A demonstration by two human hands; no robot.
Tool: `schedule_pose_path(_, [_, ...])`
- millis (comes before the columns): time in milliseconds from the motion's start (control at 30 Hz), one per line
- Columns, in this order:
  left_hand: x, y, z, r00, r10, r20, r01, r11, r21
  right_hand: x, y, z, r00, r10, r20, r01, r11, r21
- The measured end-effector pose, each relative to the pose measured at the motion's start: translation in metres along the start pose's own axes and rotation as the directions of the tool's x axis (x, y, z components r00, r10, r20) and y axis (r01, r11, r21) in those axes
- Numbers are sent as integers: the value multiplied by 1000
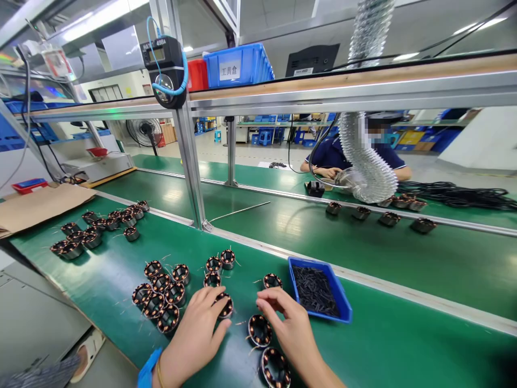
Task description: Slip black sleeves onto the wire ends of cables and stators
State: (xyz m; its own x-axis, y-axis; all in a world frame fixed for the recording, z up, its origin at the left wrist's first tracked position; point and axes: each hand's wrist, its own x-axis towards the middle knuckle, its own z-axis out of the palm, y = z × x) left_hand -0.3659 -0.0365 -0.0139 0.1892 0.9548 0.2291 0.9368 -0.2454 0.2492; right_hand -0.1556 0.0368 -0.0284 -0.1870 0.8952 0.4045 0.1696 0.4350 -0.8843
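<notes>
Copper-wound stator (224, 305) on the green conveyor belt (404, 302), clamped in my left hand (194, 337). My right hand (293, 328) curls above a second stator (259, 331), its grip unclear, just beside a blue tray (341, 299) of black pieces (315, 291).

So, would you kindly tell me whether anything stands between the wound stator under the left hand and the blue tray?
Yes: the right hand lies across that path, and another wound stator sits just past its fingertips, short of the tray.
</notes>
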Motion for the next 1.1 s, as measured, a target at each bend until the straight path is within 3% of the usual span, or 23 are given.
schedule_pose_path(133, [16,-2,-1,992,93,90,-93,996,-2,-1,4,-2,1000,1,14,-1,1000,-20])
schedule_pose_path(300, [32,8,3,984,131,123,-135,991,23,3,26,3,997,72,5,-72,997,-43])
schedule_pose_path(533, [24,20,19,999,14,41,-19,993,117,11,40,20,992,117,52,-115,992,-54])
schedule_pose_path(833, [5,12,33,994,36,-106,-24,994,107,16,31,36,980,143,137,-133,988,-77])
schedule_pose_path(1100, [2,13,34,995,33,-92,-22,992,121,13,29,39,966,200,163,-200,980,-15])
